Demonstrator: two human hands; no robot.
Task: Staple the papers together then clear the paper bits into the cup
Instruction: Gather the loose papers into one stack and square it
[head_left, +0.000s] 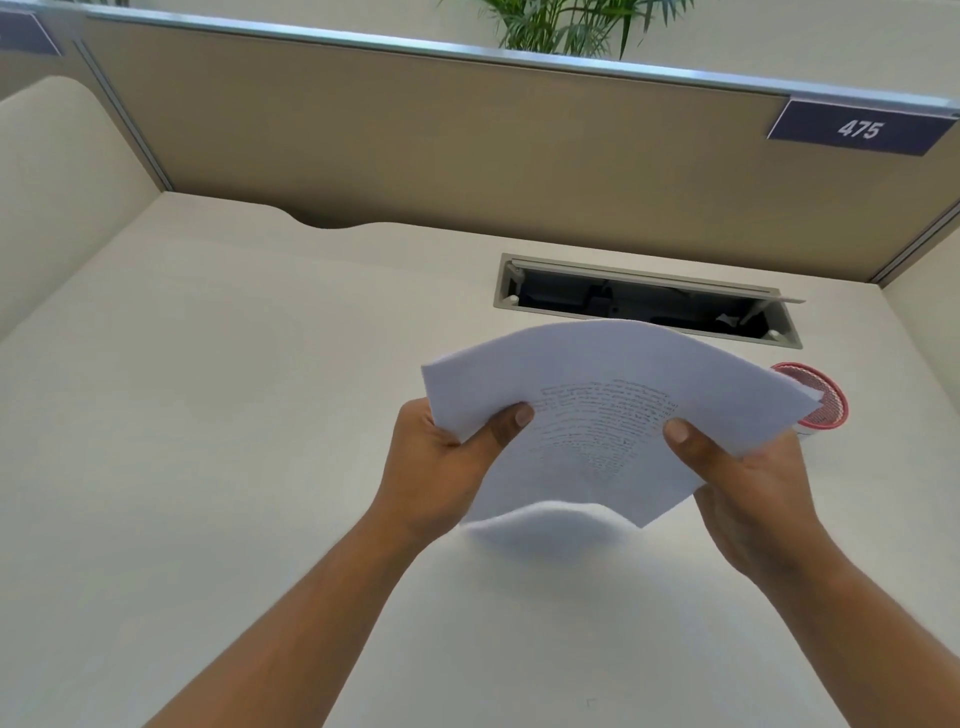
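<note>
Both hands, left hand (441, 457) and right hand (748, 483), are pinching the bowed papers (597, 415) above the desk (208, 415); sheets risk fanning apart, or brushing the cup (821, 402) near the right edge.

Beige partition (415, 135), sign "475" (860, 128), open cable tray (644, 301), plant (566, 26).

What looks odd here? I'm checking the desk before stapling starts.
The cable hatch at the back of the desk stands open. The papers, held up by the left hand and right hand, bow. No stapler is in view.
</note>
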